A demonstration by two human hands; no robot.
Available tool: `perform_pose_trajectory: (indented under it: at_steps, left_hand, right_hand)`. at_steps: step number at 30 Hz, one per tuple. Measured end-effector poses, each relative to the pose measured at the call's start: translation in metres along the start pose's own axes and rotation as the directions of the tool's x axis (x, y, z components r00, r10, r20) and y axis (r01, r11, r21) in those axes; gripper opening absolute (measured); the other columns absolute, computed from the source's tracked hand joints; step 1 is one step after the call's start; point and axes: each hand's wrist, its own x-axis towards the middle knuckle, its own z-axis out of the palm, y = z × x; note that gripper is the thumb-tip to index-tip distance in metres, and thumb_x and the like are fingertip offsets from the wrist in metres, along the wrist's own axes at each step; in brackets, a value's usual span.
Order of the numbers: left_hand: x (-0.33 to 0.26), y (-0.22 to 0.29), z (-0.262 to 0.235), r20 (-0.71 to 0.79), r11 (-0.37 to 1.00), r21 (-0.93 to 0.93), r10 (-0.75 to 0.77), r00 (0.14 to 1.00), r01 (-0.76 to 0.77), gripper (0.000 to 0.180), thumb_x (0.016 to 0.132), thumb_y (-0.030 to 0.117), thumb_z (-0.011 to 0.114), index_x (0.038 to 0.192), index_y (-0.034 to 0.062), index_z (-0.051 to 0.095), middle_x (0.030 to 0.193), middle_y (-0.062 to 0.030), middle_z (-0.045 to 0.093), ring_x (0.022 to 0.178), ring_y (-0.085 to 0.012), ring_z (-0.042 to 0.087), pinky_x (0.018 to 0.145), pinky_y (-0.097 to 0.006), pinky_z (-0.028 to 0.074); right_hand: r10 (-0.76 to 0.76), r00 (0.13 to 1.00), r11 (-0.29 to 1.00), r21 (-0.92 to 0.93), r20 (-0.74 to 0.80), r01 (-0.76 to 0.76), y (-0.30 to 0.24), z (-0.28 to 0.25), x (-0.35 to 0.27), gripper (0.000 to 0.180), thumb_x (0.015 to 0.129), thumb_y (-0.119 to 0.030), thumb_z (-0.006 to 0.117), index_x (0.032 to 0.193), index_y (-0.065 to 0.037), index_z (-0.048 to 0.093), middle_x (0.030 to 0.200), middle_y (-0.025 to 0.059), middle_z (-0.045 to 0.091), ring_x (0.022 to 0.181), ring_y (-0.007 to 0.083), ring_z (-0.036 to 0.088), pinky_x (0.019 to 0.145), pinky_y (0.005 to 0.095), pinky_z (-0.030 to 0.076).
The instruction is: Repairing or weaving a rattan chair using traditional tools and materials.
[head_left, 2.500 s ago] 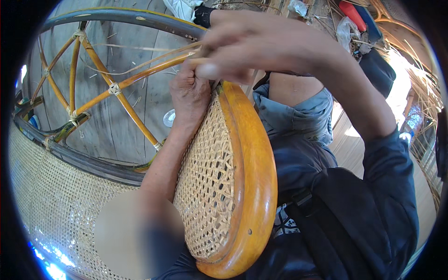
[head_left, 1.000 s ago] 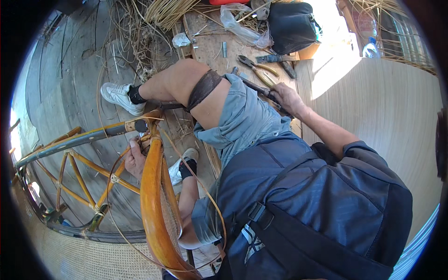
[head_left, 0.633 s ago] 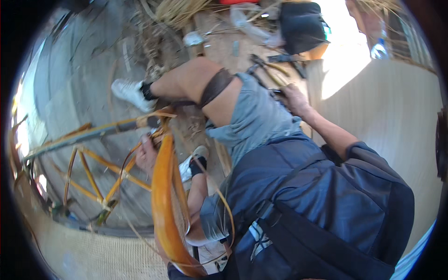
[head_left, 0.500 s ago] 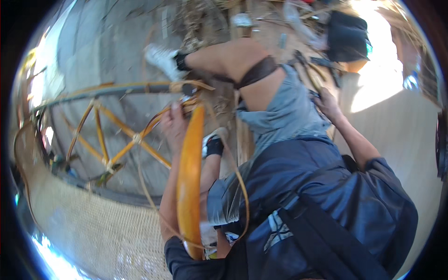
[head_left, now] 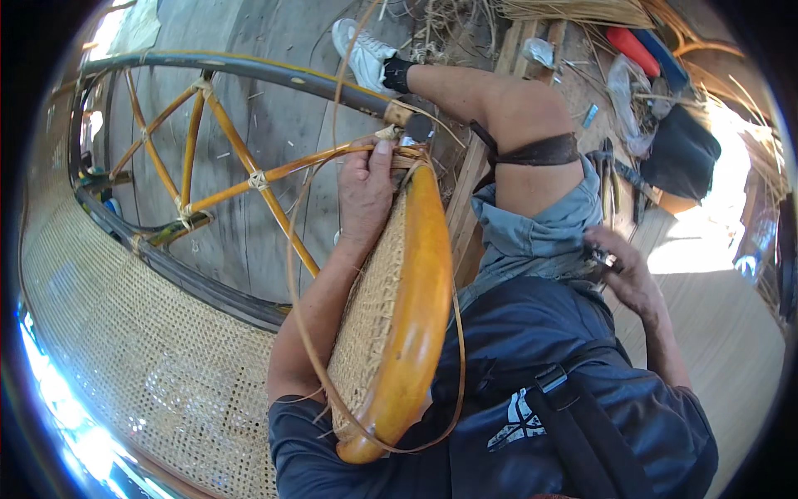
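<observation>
My left hand (head_left: 366, 195) is closed at the corner of a bamboo frame. Its thumb presses on the rattan strip (head_left: 409, 156) wound round the joint there. The strip's long loose end loops down past my forearm. Beside the hand stands a thick yellow bamboo armrest (head_left: 420, 316) with woven cane (head_left: 366, 333) on its inner side. A dark frame rail (head_left: 283, 76) ends just beyond the fingers. By my right thigh, my right hand (head_left: 629, 274) is closed round a small dark metal tool (head_left: 600, 256), mostly hidden by the fingers, so its kind is unclear.
Crossed bamboo braces (head_left: 258, 179) span the frame at left, above a woven cane panel (head_left: 166, 341). Hand tools (head_left: 613, 179) lie on the boards past my right knee. Beyond are a black bag (head_left: 682, 154), a red object (head_left: 633, 51) and bundled strips (head_left: 573, 8).
My right hand has drawn back from the tools toward my thigh, with a small dark tool in it. The view has shifted; my left hand stays at the joint.
</observation>
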Motion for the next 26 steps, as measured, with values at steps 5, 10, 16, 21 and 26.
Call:
perform_pose_trajectory:
  at_steps: [5, 10, 16, 21, 26]
  left_hand:
    - [0.007, 0.003, 0.006, 0.028, 0.999, -0.037, 0.005, 1.0, -0.004, 0.024, 0.091, 0.021, 0.05, 0.094, -0.0011, 0.056, 0.079, -0.0094, 0.061, 0.072, -0.0133, 0.056, 0.068, -0.027, 0.044]
    - [0.003, -0.01, -0.005, 0.047, 0.992, -0.107, -0.062, 0.997, 0.066, 0.022, 0.092, 0.019, 0.049, 0.098, -0.0018, 0.054, 0.088, -0.0048, 0.06, 0.078, -0.0077, 0.054, 0.072, -0.021, 0.044]
    - [0.006, 0.001, 0.003, 0.107, 0.978, -0.184, -0.079, 0.991, 0.098, 0.023, 0.092, 0.019, 0.05, 0.1, -0.0023, 0.054, 0.091, -0.0054, 0.061, 0.081, -0.008, 0.055, 0.074, -0.021, 0.045]
    - [0.005, 0.004, 0.005, 0.044, 0.974, -0.225, -0.025, 0.999, 0.035, 0.017, 0.091, 0.015, 0.05, 0.095, -0.0003, 0.055, 0.08, -0.0035, 0.059, 0.071, -0.0069, 0.053, 0.063, -0.021, 0.043]
    - [0.004, 0.001, 0.003, 0.064, 0.973, -0.224, -0.049, 0.997, 0.062, 0.019, 0.091, 0.017, 0.051, 0.096, -0.0007, 0.054, 0.079, -0.0033, 0.059, 0.071, -0.0059, 0.052, 0.063, -0.02, 0.043]
  right_hand:
    - [-0.023, 0.978, 0.985, -0.162, 0.209, 0.058, -0.023, -0.016, 0.013, 0.05, 0.069, -0.006, 0.063, 0.118, -0.005, 0.05, 0.115, 0.0129, 0.052, 0.111, 0.0297, 0.046, 0.097, 0.0379, 0.034]
    - [-0.057, 0.972, 0.976, -0.194, 0.229, 0.103, -0.032, 0.009, 0.026, 0.052, 0.078, -0.026, 0.066, 0.12, -0.003, 0.047, 0.106, 0.0111, 0.053, 0.107, 0.023, 0.048, 0.092, 0.0321, 0.036]
    - [0.058, 0.956, 0.948, -0.315, 0.287, 0.037, -0.095, 0.044, 0.088, 0.048, 0.085, -0.033, 0.053, 0.116, 0.002, 0.045, 0.109, 0.0229, 0.052, 0.103, 0.0344, 0.051, 0.089, 0.0385, 0.039]
    - [-0.016, 0.996, 0.889, -0.455, 0.088, 0.054, -0.082, 0.08, 0.119, 0.036, 0.086, -0.031, 0.049, 0.097, 0.003, 0.05, 0.088, 0.026, 0.056, 0.084, 0.0412, 0.056, 0.075, 0.0452, 0.044]
    - [-0.014, 1.0, 0.874, -0.486, -0.012, 0.007, -0.077, 0.089, 0.132, 0.035, 0.086, -0.031, 0.049, 0.09, 0.003, 0.05, 0.085, 0.0259, 0.057, 0.084, 0.0408, 0.056, 0.076, 0.0459, 0.044]
